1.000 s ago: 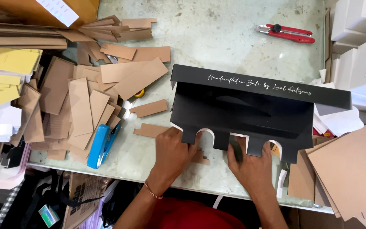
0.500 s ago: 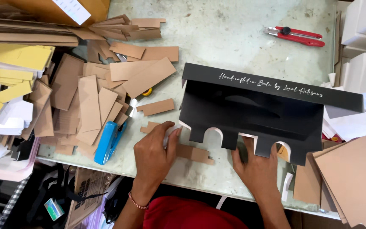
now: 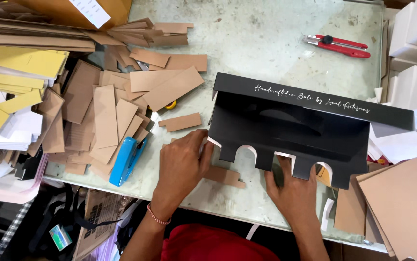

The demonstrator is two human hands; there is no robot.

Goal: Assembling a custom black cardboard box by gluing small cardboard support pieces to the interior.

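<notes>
Our left hand (image 3: 184, 162) has slid off the black box (image 3: 305, 130) onto a brown strip (image 3: 220, 175), fingers flat. Our right hand (image 3: 293, 191) still presses the box's near flap at the worktop's (image 3: 266, 43) near edge.

I am seeing both forearms coming up from the near edge of the bench, side by side but apart. My left hand (image 3: 183, 162) is lying palm down, the fingers (image 3: 199, 140) are stretching flat and close together, pointing to the far right corner. A thin braided band is sitting around the left wrist. My right hand (image 3: 293, 191) is also lying palm down, nearer to the near edge, with the fingers pointing to the far edge. Their tips are hidden. Both wrists are staying low. Neither hand is gripping.
</notes>
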